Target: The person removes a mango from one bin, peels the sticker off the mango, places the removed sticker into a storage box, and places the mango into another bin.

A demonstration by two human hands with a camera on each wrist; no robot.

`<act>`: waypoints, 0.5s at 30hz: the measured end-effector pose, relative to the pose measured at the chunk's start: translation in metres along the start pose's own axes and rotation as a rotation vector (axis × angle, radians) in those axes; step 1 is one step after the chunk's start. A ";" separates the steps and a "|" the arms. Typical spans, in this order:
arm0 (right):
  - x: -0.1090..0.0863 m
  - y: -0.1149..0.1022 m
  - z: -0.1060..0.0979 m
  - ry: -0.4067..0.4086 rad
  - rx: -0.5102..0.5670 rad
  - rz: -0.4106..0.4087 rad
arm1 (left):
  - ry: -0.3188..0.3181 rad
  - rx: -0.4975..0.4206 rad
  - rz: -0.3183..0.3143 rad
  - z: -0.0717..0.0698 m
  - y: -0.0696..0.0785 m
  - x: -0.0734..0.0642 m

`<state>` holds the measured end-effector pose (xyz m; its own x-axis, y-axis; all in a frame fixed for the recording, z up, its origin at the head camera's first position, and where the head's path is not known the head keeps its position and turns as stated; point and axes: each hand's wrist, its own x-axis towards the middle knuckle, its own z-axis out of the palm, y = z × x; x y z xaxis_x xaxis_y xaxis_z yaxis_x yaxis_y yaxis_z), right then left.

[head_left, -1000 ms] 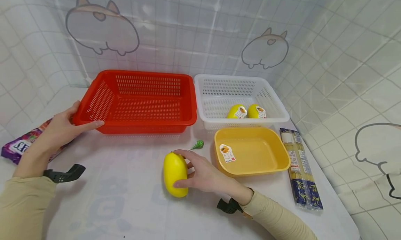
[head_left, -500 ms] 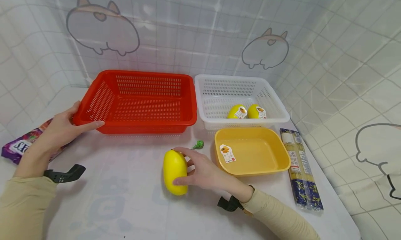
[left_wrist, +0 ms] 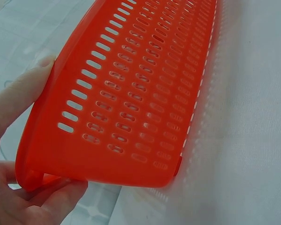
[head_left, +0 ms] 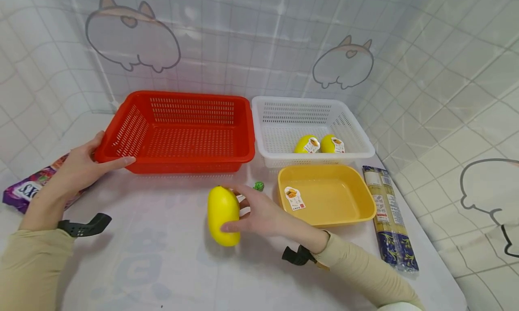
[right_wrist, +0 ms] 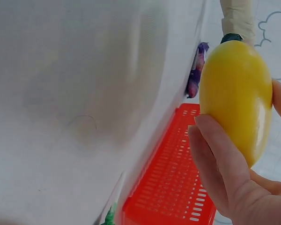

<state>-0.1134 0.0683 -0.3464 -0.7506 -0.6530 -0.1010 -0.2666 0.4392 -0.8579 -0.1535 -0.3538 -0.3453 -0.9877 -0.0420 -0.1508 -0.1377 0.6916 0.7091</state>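
A yellow mango is held between the thumb and fingers of my right hand, over the middle of the table. In the right wrist view the mango appears raised off the white surface. My left hand grips the front left corner of a red slotted basket. Seen from the left wrist, the thumb lies on the basket's rim and fingers curl under it. Two more yellow mangoes with stickers lie in a white slotted basket.
In front of the white basket stands a yellow tub with a mango sticker. Packaged noodles lie at its right. A purple snack bag is partly behind my left arm. A small green-wrapped lollipop lies near my right hand.
My right hand has raised the mango and moved it slightly left and away from me. The left hand and the baskets have stayed put.
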 end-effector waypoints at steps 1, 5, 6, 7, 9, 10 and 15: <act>0.001 -0.001 0.000 -0.002 0.001 0.004 | 0.003 0.000 0.002 0.000 0.000 0.000; 0.002 -0.005 -0.002 -0.004 0.016 0.008 | 0.006 -0.006 0.012 0.000 -0.001 0.000; 0.003 -0.006 -0.002 -0.004 0.020 0.005 | 0.006 -0.008 0.012 0.000 -0.001 0.000; 0.003 -0.007 -0.002 -0.003 0.021 -0.001 | 0.006 -0.011 0.014 0.000 -0.001 0.000; 0.005 -0.009 -0.003 -0.003 0.023 -0.013 | 0.006 -0.015 0.014 0.000 -0.002 0.001; 0.005 -0.009 -0.003 -0.004 0.023 -0.017 | 0.006 -0.017 0.014 0.001 -0.002 0.001; 0.009 -0.016 -0.005 -0.014 0.036 -0.042 | 0.005 -0.015 0.012 0.001 -0.002 0.001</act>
<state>-0.1189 0.0586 -0.3314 -0.7307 -0.6789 -0.0717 -0.2756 0.3894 -0.8789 -0.1541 -0.3544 -0.3473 -0.9896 -0.0377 -0.1389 -0.1272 0.6808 0.7213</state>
